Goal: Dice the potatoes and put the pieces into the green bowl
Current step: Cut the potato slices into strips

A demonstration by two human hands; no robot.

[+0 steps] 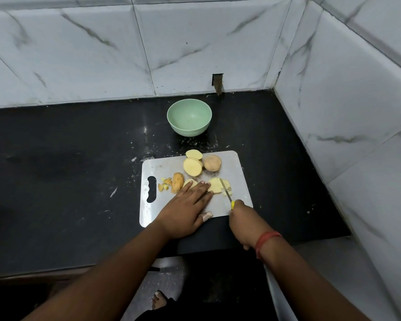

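**Slicing mid-board, bowl not yet filled**

The right hand (pixel 239 216) grips a yellow-handled knife (pixel 226 189), blade pointing away across a potato slab (pixel 215 185) on the steel cutting board (pixel 232 158). The left hand (pixel 185 205), fingers straight, presses flat beside it. Cut potato looks firm but slick; pin it from above. The green bowl (pixel 189 117) sits beyond the board.

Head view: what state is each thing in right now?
green bowl: upright, empty.
whole potato: uncut.
potato slice: flat, partly diced under the knife.
left hand: fingers straight, pressing the slice.
right hand: grips the knife handle.
cutting board: flat on the counter.
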